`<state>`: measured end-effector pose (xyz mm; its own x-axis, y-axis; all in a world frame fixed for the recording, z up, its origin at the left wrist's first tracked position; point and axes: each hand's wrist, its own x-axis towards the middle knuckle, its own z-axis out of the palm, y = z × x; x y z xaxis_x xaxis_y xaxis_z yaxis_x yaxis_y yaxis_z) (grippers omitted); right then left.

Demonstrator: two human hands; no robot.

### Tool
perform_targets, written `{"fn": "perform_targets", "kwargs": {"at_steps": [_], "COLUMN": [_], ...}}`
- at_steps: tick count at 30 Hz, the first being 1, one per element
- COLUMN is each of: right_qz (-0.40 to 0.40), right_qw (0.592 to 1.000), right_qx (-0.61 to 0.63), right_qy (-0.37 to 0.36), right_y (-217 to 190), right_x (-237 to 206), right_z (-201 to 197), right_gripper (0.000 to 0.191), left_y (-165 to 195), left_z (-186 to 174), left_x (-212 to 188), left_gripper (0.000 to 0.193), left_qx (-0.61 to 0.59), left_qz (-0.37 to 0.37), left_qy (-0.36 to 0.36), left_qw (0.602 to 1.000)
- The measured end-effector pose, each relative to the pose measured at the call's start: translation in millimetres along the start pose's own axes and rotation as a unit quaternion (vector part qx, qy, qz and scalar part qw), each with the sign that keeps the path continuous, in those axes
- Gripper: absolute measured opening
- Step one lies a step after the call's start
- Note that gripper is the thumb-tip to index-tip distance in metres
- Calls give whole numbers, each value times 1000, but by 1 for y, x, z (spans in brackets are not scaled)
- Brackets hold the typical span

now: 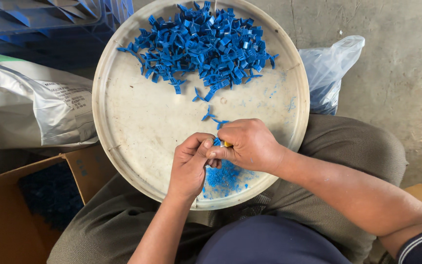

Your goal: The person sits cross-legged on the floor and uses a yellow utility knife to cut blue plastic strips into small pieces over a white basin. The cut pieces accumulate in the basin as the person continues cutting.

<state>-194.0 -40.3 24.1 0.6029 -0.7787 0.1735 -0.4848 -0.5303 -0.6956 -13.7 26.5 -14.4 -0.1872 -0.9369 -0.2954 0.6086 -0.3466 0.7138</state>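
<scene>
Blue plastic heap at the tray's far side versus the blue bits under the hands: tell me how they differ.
The heap of blue plastic clips is large, whole pieces at the round cream tray's far side. The patch of blue shavings is small, fine crumbs at the near rim, below both hands. Both share the same blue.

One round cream tray (123, 112) is seen, resting across the lap. On it a single large heap of blue plastic clips (206, 44) is piled at the far side; the pieces are too many and too tangled to be counted. Four or so loose clips (208, 115) are scattered between the heap and the hands. One small patch of blue shavings (225, 178) is seen at the near rim. Two hands are counted: one left hand (189, 164) and one right hand (250, 144). One cardboard box (6, 220), one white sack (30, 107) and one clear plastic bag (328, 68) are seen.
</scene>
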Motion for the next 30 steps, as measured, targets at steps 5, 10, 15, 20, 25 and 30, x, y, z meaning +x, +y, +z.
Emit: {"fn": "perform_targets", "kwargs": {"at_steps": [5, 10, 15, 20, 25, 30], "right_qz": [36, 94, 176, 202, 219, 167], "right_qw": [996, 987, 955, 929, 940, 981], "right_qx": [82, 129, 234, 303, 258, 57], "right_qy": [4, -27, -39, -69, -39, -82], "right_y": [1, 4, 5, 6, 5, 2], "right_x": [1, 3, 5, 7, 8, 7], "right_z": [-2, -6, -8, -9, -8, -7], "right_gripper": [28, 16, 15, 15, 18, 51], "left_y": [3, 5, 8, 10, 9, 7], "left_z": [0, 1, -2, -9, -12, -10], "left_x": [3, 5, 7, 8, 9, 11], "left_gripper": [20, 19, 26, 23, 20, 19], "left_qx": [44, 228, 88, -16, 36, 147], "left_qz": [47, 74, 41, 24, 75, 101], "left_qy": [42, 95, 88, -5, 16, 67], "left_qw": [997, 966, 991, 1000, 996, 982]}}
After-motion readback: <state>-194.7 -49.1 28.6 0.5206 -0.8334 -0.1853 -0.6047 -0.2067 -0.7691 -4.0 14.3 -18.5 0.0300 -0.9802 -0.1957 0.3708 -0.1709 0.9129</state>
